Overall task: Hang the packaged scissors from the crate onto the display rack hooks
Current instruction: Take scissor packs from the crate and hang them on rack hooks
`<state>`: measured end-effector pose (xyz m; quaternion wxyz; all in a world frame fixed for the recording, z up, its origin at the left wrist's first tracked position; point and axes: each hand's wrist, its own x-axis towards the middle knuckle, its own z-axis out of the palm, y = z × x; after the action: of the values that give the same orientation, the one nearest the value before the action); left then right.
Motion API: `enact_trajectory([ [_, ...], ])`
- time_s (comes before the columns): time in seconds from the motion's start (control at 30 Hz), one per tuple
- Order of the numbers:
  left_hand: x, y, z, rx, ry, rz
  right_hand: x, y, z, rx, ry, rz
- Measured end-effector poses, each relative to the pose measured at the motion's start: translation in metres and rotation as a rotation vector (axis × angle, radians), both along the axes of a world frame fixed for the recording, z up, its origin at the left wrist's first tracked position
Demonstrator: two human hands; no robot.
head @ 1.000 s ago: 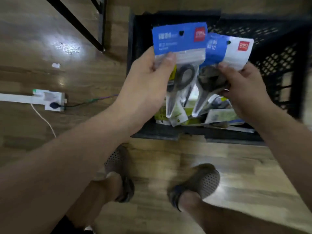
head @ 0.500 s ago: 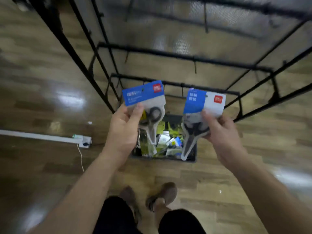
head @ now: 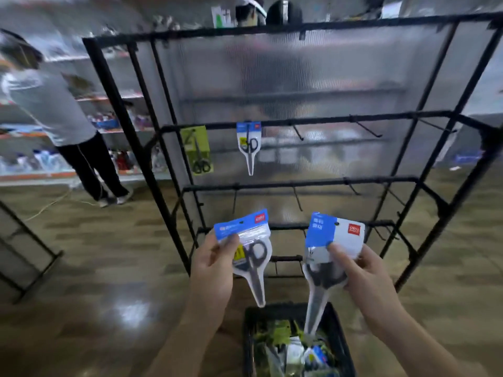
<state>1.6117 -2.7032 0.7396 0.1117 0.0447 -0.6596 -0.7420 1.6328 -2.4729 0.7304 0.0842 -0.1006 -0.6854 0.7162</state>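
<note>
Facing the display rack with the crate below, you seem mid-carry, your left hand pinching the first scissors pack and your right hand the second scissors pack, so next slip a header hole over a free hook.

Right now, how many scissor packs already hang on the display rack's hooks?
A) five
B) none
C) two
C: a green pack and a blue-topped pack hang side by side from one bar of the display rack.
</note>
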Motion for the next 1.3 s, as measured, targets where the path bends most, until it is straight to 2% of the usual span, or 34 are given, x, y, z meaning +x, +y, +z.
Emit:
enact_trajectory([
  [0.1, -0.013, 0.005, 0.019, 0.012, -0.022, 0.023, -0.023, 0.006, 0.015, -0.024, 0.063, 0.005],
  [0.4, -0.085, 0.042, 0.066, -0.039, 0.08, 0.145, -0.109, 0.032, 0.041, -0.047, 0.173, 0.144],
  [0.67, -0.144, 0.074, 0.061, -0.082, -0.001, 0.245, -0.182, 0.047, 0.039, -0.057, 0.138, 0.344],
  [0.8, -0.165, 0.078, 0.061, -0.075, -0.001, 0.254, -0.202, 0.048, 0.042, -0.134, 0.176, 0.396],
  [1.0, -0.189, 0.071, 0.073, -0.065, 0.049, 0.147, -0.225, 0.037, 0.051, -0.107, 0.247, 0.424],
  [1.17, -0.213, 0.046, 0.083, 0.082, 0.078, 0.015, -0.241, 0.016, 0.064, -0.142, 0.292, 0.359],
  [1.3, -0.238, 0.022, 0.094, 0.187, 0.052, -0.055, -0.255, -0.006, 0.078, -0.224, 0.258, 0.277],
])
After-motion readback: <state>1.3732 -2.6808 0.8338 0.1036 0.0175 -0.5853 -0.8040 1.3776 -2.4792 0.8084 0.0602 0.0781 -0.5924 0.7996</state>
